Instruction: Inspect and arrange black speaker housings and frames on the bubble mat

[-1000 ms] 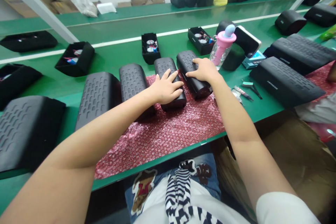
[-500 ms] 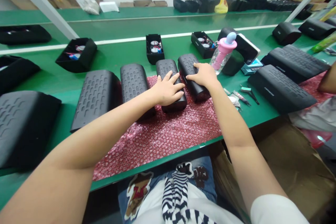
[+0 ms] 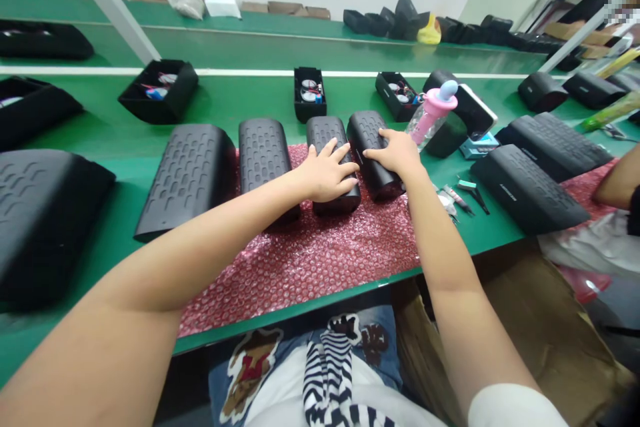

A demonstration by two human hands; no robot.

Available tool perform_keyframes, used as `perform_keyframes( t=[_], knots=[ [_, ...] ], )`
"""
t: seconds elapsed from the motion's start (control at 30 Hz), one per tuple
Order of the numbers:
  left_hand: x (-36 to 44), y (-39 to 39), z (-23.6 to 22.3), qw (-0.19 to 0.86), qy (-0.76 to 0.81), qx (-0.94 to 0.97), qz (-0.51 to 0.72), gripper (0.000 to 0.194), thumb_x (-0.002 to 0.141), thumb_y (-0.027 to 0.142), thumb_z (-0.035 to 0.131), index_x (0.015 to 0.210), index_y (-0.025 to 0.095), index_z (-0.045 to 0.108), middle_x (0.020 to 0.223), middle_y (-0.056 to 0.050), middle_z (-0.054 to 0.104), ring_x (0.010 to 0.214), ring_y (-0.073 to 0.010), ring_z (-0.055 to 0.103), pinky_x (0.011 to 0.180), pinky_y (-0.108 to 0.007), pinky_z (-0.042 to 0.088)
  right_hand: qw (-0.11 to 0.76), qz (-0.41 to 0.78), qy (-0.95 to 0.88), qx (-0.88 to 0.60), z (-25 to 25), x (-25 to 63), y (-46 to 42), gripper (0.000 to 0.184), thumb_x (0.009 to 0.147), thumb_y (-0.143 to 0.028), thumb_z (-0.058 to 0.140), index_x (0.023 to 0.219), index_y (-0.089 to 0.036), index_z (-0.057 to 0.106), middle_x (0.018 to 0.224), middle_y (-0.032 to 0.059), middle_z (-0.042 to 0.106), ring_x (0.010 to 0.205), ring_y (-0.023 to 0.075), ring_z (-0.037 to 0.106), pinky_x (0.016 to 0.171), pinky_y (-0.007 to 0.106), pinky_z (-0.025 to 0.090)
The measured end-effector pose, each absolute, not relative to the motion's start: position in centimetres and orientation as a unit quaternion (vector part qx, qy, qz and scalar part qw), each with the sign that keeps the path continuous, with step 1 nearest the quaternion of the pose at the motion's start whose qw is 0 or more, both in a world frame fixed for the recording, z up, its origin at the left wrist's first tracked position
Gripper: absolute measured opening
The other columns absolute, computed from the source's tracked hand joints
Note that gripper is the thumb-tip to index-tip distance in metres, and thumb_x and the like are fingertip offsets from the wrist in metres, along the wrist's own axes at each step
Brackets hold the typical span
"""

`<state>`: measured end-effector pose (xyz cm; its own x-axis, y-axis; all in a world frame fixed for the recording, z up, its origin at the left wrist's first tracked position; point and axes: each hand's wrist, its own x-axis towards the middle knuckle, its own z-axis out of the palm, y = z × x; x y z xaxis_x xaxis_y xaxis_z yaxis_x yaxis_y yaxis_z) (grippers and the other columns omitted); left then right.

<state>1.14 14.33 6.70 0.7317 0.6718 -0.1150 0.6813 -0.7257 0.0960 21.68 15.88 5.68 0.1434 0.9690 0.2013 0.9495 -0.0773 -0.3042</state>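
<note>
My left hand (image 3: 330,175) lies with fingers spread on top of a black speaker (image 3: 326,130) with an embossed oval pattern. To its right, my right hand (image 3: 399,152) grips another black speaker (image 3: 373,175), its thumb and fingers set over the upper face. Both speakers stand on pink bubble wrap (image 3: 310,260). Left of my hands are two more of the same kind, a nearer-to-hand speaker (image 3: 263,147) and a wider-looking speaker (image 3: 187,167). My left forearm covers part of their lower ends.
Behind stand open speaker shells (image 3: 309,97) with wires and round drivers inside. A pink-capped bottle (image 3: 431,113) is just beyond my right hand. Tweezers (image 3: 475,195) and small tools lie right of my forearm. Another person's arm (image 3: 617,180) shows at the right edge.
The head view has shifted slightly, so the bench appears displaced. Both hands stay on the same two speakers, with little visible movement against them.
</note>
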Motion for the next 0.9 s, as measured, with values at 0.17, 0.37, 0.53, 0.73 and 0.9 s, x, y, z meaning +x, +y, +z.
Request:
perform_keyframes(
  t=[0.17,0.37,0.53,0.73,0.9],
  knots=[
    [1.1,14.3,6.5,0.066,0.367,0.927,-0.026,0.055,0.099,0.050,0.033,0.147,0.027,0.045,0.166,-0.016,0.015,0.151,-0.0445,0.009,0.108,-0.077,0.019,0.186,0.024,-0.657,-0.730,5.5,21.9,16.0,0.075,0.074,-0.050,0.074,0.137,-0.012,0.059,0.135,0.0148,0.063,0.124,0.0333,0.059,0.107,0.044,0.046],
    [1.2,14.3,6.5,0.065,0.362,0.930,-0.021,0.055,0.098,0.050,0.033,0.146,0.026,0.046,0.166,-0.017,0.016,0.151,-0.0449,0.009,0.108,-0.077,0.020,0.174,0.012,-0.649,-0.740,5.4,21.6,16.1,0.074,0.074,-0.052,0.072,0.136,-0.013,0.060,0.134,0.0148,0.064,0.123,0.0328,0.060,0.106,0.044,0.046],
    [1.2,14.2,6.7,0.067,0.364,0.929,-0.020,0.056,0.098,0.051,0.033,0.147,0.026,0.045,0.166,-0.016,0.016,0.151,-0.0441,0.010,0.109,-0.076,0.020,0.150,-0.005,-0.651,-0.744,5.7,21.0,16.0,0.073,0.075,-0.052,0.071,0.136,-0.015,0.060,0.131,0.0159,0.065,0.122,0.0339,0.060,0.103,0.045,0.047],
    [1.2,14.3,6.6,0.073,0.361,0.929,-0.018,0.057,0.097,0.052,0.034,0.147,0.026,0.046,0.166,-0.016,0.017,0.151,-0.0452,0.010,0.109,-0.077,0.019,0.144,0.001,-0.655,-0.742,6.1,21.2,16.1,0.074,0.074,-0.053,0.072,0.135,-0.012,0.061,0.130,0.0164,0.066,0.120,0.0343,0.061,0.104,0.045,0.047],
    [1.2,14.4,6.5,0.082,0.367,0.926,-0.017,0.057,0.097,0.053,0.034,0.148,0.028,0.044,0.166,-0.013,0.016,0.152,-0.0436,0.008,0.110,-0.076,0.018,0.151,-0.002,-0.649,-0.746,6.2,21.1,16.0,0.076,0.074,-0.053,0.073,0.136,-0.012,0.060,0.131,0.0166,0.066,0.121,0.0343,0.061,0.103,0.044,0.048]
  ],
)
